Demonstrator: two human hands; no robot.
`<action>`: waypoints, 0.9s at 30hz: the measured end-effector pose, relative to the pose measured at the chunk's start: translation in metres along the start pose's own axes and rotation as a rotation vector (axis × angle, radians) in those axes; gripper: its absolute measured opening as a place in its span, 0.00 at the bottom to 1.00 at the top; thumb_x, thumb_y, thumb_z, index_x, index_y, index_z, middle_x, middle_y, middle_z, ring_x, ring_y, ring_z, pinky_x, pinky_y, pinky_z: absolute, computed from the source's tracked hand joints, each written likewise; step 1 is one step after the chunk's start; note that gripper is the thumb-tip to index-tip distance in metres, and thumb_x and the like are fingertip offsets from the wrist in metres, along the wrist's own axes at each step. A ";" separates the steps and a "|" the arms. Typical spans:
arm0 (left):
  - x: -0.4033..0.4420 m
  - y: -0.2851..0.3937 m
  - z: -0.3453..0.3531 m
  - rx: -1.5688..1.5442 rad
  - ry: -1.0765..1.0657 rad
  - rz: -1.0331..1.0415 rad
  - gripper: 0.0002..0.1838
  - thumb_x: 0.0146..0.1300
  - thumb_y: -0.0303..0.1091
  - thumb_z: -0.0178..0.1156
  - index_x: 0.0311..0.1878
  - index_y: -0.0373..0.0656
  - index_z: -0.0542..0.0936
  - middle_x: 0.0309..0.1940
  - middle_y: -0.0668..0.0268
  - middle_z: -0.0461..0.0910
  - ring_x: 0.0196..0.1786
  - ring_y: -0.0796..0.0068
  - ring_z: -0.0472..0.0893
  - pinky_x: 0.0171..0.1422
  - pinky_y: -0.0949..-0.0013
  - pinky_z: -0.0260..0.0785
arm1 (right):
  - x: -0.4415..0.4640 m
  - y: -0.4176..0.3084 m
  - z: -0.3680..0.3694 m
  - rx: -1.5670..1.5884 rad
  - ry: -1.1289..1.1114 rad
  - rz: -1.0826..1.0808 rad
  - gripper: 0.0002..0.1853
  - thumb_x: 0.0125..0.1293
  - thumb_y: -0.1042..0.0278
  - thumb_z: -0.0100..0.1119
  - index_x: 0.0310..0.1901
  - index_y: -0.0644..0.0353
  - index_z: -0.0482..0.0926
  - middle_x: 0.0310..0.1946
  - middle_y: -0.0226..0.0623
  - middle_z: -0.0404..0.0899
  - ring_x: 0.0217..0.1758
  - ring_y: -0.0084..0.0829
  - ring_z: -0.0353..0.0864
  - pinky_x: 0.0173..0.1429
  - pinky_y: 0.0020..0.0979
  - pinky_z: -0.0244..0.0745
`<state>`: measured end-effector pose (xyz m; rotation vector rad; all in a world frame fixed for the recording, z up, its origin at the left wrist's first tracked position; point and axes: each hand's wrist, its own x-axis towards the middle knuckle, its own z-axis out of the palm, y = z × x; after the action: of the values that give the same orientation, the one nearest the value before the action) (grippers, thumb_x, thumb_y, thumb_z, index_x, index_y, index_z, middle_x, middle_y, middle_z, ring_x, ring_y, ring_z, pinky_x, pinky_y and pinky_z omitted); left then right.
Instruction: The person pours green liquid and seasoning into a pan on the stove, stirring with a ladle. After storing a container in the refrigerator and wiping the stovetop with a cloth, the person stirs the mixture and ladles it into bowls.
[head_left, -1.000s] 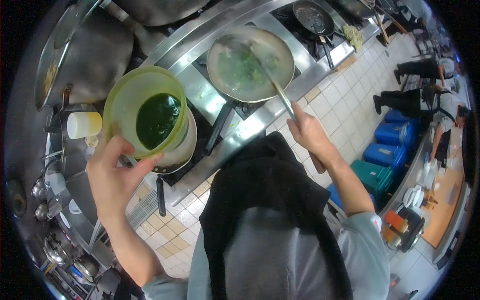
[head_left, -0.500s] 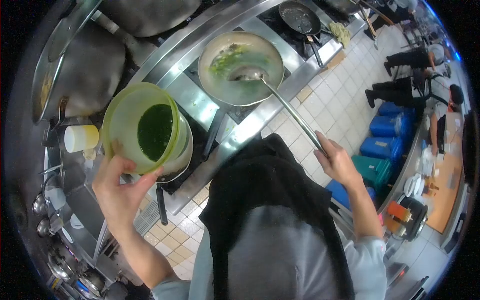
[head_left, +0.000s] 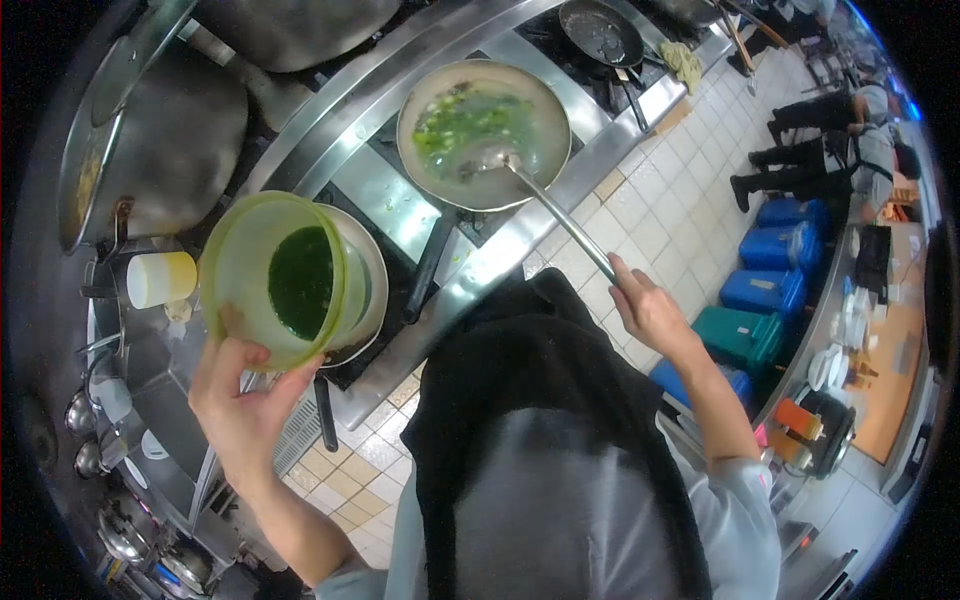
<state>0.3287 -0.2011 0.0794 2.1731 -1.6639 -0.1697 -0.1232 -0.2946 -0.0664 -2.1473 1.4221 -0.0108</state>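
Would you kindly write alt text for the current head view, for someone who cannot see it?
A person's right hand holds a ladle in a pan of green food on a stove, while the left hand grips a tub with dark green contents.

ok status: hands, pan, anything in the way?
Left fingers gripping translucent yellow-green plastic tub, dark green contents. Right fingers closed on long metal ladle. Ladle bowl in round pale pan among green bits; nothing else blocking.

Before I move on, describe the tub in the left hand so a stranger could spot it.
From the steel stove, go down to the left hand. In it is a translucent yellow-green tub. Unlike the smaller white-and-yellow container to its left, it holds dark green liquid.
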 end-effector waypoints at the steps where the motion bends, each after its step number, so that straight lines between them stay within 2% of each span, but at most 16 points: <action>1: -0.002 0.000 -0.001 0.001 0.001 0.000 0.24 0.38 0.35 0.86 0.29 0.38 0.77 0.31 0.61 0.81 0.30 0.66 0.82 0.38 0.65 0.75 | 0.008 0.001 0.004 0.006 0.028 -0.011 0.27 0.73 0.67 0.57 0.72 0.59 0.65 0.41 0.57 0.79 0.40 0.60 0.82 0.44 0.52 0.78; 6: -0.013 0.005 -0.005 -0.005 0.044 -0.017 0.25 0.36 0.34 0.86 0.30 0.38 0.77 0.31 0.61 0.82 0.32 0.64 0.82 0.39 0.64 0.75 | 0.050 0.014 0.014 0.029 0.097 -0.049 0.27 0.73 0.68 0.57 0.71 0.61 0.65 0.38 0.57 0.79 0.37 0.61 0.82 0.43 0.53 0.78; 11: -0.028 0.006 -0.009 0.006 0.044 -0.043 0.25 0.36 0.34 0.86 0.30 0.38 0.77 0.28 0.62 0.81 0.32 0.63 0.81 0.37 0.63 0.73 | 0.080 0.019 -0.001 0.015 0.172 -0.174 0.26 0.71 0.71 0.58 0.69 0.65 0.67 0.37 0.60 0.81 0.39 0.61 0.82 0.45 0.54 0.77; 15: -0.039 0.009 -0.013 -0.019 0.043 -0.097 0.24 0.36 0.34 0.86 0.30 0.38 0.77 0.28 0.62 0.80 0.31 0.63 0.81 0.36 0.63 0.73 | 0.084 0.010 -0.018 0.057 0.204 -0.185 0.25 0.71 0.71 0.58 0.67 0.68 0.69 0.39 0.63 0.81 0.43 0.62 0.83 0.48 0.53 0.78; 19: -0.049 0.003 -0.013 -0.043 0.018 -0.141 0.22 0.40 0.32 0.84 0.31 0.36 0.78 0.29 0.62 0.80 0.32 0.69 0.80 0.41 0.67 0.73 | 0.095 0.003 -0.025 0.073 0.196 -0.024 0.24 0.72 0.69 0.56 0.67 0.70 0.71 0.43 0.66 0.81 0.48 0.63 0.82 0.54 0.53 0.77; 21: -0.051 -0.002 -0.010 -0.023 0.047 -0.084 0.24 0.36 0.34 0.86 0.30 0.38 0.77 0.31 0.61 0.82 0.34 0.62 0.83 0.39 0.64 0.75 | 0.097 0.008 -0.017 0.081 0.155 0.043 0.24 0.73 0.68 0.54 0.66 0.71 0.71 0.45 0.67 0.81 0.50 0.64 0.82 0.56 0.52 0.77; 23: -0.053 -0.007 -0.009 -0.007 0.049 -0.062 0.24 0.36 0.34 0.86 0.29 0.39 0.77 0.31 0.60 0.82 0.34 0.61 0.83 0.40 0.64 0.75 | 0.096 0.029 0.009 0.095 0.208 -0.164 0.24 0.76 0.64 0.52 0.68 0.70 0.70 0.38 0.58 0.83 0.35 0.53 0.86 0.42 0.46 0.81; 24: -0.052 -0.009 -0.008 0.007 0.051 -0.039 0.24 0.35 0.34 0.86 0.29 0.39 0.77 0.32 0.60 0.83 0.35 0.59 0.83 0.40 0.64 0.75 | 0.093 0.020 0.005 0.096 0.209 -0.164 0.24 0.76 0.64 0.52 0.68 0.70 0.70 0.38 0.58 0.83 0.35 0.53 0.86 0.42 0.46 0.81; 26: -0.051 -0.011 -0.009 0.022 0.037 -0.046 0.24 0.36 0.35 0.86 0.30 0.39 0.78 0.31 0.60 0.83 0.35 0.58 0.83 0.41 0.63 0.75 | 0.082 -0.012 -0.009 0.778 -0.182 0.318 0.22 0.80 0.61 0.50 0.66 0.67 0.71 0.24 0.33 0.74 0.19 0.26 0.74 0.26 0.31 0.71; 27: -0.049 -0.012 -0.008 0.038 0.022 -0.055 0.25 0.36 0.36 0.86 0.30 0.39 0.78 0.31 0.60 0.83 0.35 0.58 0.83 0.41 0.62 0.75 | 0.077 -0.023 -0.009 0.928 -0.171 0.348 0.20 0.80 0.61 0.50 0.65 0.66 0.71 0.23 0.23 0.65 0.15 0.14 0.62 0.18 0.21 0.58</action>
<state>0.3279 -0.1499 0.0757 2.2416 -1.6089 -0.1299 -0.0728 -0.3572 -0.0710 -1.1141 1.3052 -0.2892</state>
